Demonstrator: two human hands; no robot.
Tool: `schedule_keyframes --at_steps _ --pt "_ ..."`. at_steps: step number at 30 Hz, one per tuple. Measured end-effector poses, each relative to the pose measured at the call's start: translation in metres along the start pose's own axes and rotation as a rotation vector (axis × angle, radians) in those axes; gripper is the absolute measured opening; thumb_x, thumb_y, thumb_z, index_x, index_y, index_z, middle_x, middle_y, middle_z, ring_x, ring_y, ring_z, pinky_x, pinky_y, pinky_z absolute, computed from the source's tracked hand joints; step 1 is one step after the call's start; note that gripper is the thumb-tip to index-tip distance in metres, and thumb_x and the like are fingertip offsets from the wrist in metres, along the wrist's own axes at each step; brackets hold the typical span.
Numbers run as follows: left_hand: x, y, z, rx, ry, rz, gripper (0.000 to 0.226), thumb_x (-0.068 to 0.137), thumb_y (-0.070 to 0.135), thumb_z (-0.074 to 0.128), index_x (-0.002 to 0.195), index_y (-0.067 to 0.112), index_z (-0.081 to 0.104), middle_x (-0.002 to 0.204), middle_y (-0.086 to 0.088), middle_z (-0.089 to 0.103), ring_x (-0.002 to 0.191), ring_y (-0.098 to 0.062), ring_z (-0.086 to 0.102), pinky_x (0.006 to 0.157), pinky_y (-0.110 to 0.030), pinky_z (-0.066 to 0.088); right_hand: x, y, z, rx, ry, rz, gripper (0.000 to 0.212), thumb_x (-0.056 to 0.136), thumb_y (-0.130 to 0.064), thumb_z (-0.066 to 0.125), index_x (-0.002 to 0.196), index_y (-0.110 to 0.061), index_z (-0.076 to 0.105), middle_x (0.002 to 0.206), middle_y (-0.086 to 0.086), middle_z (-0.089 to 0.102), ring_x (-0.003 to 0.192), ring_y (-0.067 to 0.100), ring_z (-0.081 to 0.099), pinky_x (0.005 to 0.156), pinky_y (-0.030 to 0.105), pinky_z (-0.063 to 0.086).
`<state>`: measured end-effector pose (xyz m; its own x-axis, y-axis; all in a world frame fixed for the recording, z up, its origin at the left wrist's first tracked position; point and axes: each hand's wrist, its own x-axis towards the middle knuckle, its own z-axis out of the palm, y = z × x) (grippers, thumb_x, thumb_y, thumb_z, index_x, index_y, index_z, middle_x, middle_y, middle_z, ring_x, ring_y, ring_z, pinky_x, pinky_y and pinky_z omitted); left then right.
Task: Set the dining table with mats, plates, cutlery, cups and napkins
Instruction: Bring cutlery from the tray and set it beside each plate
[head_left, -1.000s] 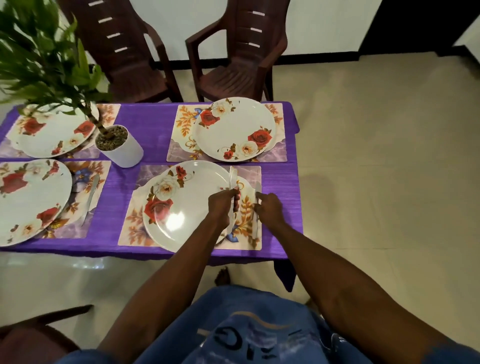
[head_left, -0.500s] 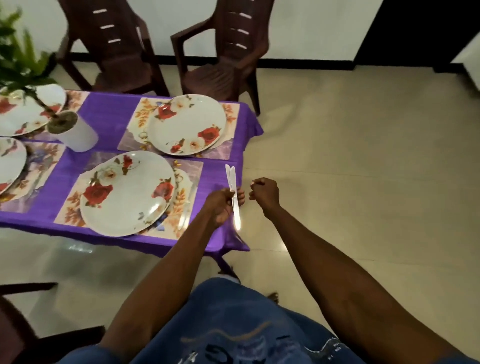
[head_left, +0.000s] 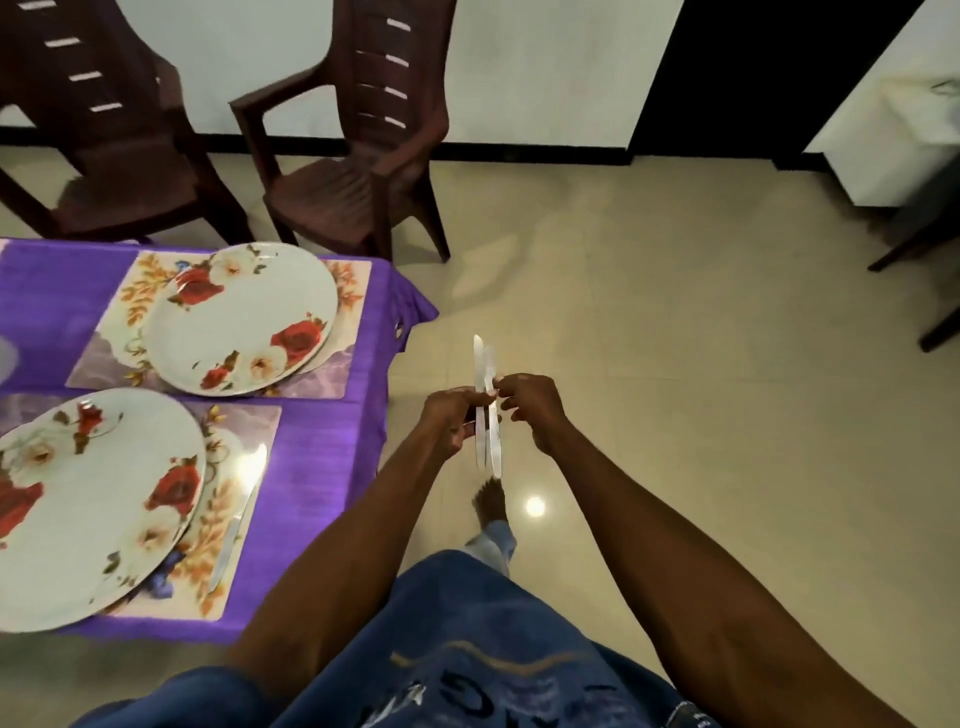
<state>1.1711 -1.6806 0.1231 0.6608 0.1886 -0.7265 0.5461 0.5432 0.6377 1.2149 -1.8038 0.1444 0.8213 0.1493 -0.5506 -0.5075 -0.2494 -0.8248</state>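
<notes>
While two knives (head_left: 486, 410) are held upright over the floor, right of the table's right edge, the left hand (head_left: 451, 420) is curled around their middles and the fingertips of the right hand (head_left: 531, 410) are pinched on the pair from the right. A third knife (head_left: 240, 512) is laid on the near mat (head_left: 228, 519), just right of the near plate (head_left: 93, 504). Farther off, a second plate (head_left: 241, 317) is set on the far mat (head_left: 111, 332). Both mats are spread on the purple tablecloth (head_left: 322, 467). Two brown chairs (head_left: 363, 145) are seen at the far side.
</notes>
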Motion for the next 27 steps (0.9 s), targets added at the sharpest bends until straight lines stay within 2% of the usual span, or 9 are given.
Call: schedule_keyframes --at_steps 2,5,7,10,14,16,19,23,27 --pt "0.026 0.021 0.022 0.027 -0.012 0.016 0.008 0.081 -0.003 0.073 0.088 -0.003 0.069 0.079 -0.015 0.07 0.058 -0.02 0.068 0.06 -0.031 0.057 0.036 -0.019 -0.01 0.025 -0.017 0.038 0.011 0.084 -0.011 0.063 0.086 -0.005 0.072 0.078 0.006 0.067 0.067 0.019 0.058 0.056 0.027 0.041" --pt "0.058 0.056 0.049 -0.029 -0.046 0.02 0.009 0.083 -0.001 0.072 0.091 -0.004 0.069 0.081 -0.015 0.071 0.063 -0.022 0.069 0.066 -0.033 0.06 0.088 -0.053 -0.023 0.067 -0.031 0.103 0.011 0.086 -0.007 0.057 0.087 -0.005 0.068 0.084 0.01 0.067 0.077 0.022 0.061 0.07 0.033 0.046" --pt "0.081 0.087 0.063 -0.068 -0.07 0.037 0.01 0.085 0.0 0.07 0.094 -0.004 0.067 0.08 -0.016 0.07 0.066 -0.023 0.068 0.069 -0.033 0.061 0.125 -0.083 -0.029 0.068 -0.045 0.111 0.013 0.088 -0.005 0.052 0.087 -0.004 0.065 0.081 0.011 0.065 0.077 0.024 0.062 0.075 0.035 0.049" --pt "0.115 0.132 0.076 -0.093 -0.04 0.075 0.008 0.089 0.002 0.065 0.096 -0.003 0.064 0.079 -0.016 0.068 0.063 -0.022 0.067 0.06 -0.029 0.058 0.172 -0.127 -0.031 0.072 -0.057 0.103 0.018 0.092 -0.003 0.044 0.082 -0.006 0.058 0.069 0.007 0.059 0.06 0.02 0.057 0.062 0.03 0.048" --pt "0.158 0.181 0.081 -0.114 0.029 0.081 0.006 0.093 0.001 0.057 0.089 0.002 0.061 0.075 -0.013 0.061 0.057 -0.018 0.058 0.053 -0.024 0.052 0.236 -0.166 -0.02 0.063 -0.118 0.122 0.019 0.096 -0.008 0.044 0.085 -0.008 0.059 0.064 0.003 0.046 0.05 0.014 0.04 0.047 0.024 0.032" --pt "0.179 0.2 0.081 -0.127 0.071 0.084 0.012 0.094 0.0 0.053 0.085 0.003 0.061 0.07 -0.009 0.058 0.054 -0.014 0.055 0.051 -0.021 0.046 0.269 -0.183 -0.008 0.068 -0.218 0.164 0.017 0.097 -0.012 0.048 0.086 -0.007 0.059 0.063 0.002 0.042 0.05 0.013 0.037 0.046 0.023 0.029" --pt "0.21 0.227 0.076 -0.195 0.17 0.084 0.013 0.092 0.001 0.053 0.082 0.006 0.059 0.064 -0.004 0.057 0.049 -0.011 0.053 0.047 -0.019 0.04 0.314 -0.21 0.017 0.029 -0.389 0.163 0.015 0.096 -0.002 0.044 0.089 -0.007 0.057 0.067 0.003 0.045 0.054 0.012 0.042 0.05 0.022 0.033" --pt "0.248 0.265 0.072 -0.337 0.36 0.148 0.005 0.091 0.004 0.058 0.09 0.002 0.062 0.07 -0.01 0.062 0.053 -0.016 0.057 0.049 -0.024 0.04 0.377 -0.25 0.054 -0.064 -0.551 0.13 0.023 0.096 0.0 0.035 0.096 -0.004 0.058 0.072 0.008 0.057 0.054 0.016 0.048 0.049 0.025 0.035" --pt "0.275 0.309 0.089 -0.459 0.562 0.187 0.008 0.092 0.009 0.056 0.095 0.005 0.061 0.062 -0.005 0.055 0.046 -0.012 0.047 0.042 -0.024 0.034 0.427 -0.299 0.078 -0.256 -0.69 0.087 0.023 0.098 -0.006 0.036 0.103 -0.008 0.058 0.065 0.004 0.051 0.049 0.012 0.042 0.042 0.022 0.029"
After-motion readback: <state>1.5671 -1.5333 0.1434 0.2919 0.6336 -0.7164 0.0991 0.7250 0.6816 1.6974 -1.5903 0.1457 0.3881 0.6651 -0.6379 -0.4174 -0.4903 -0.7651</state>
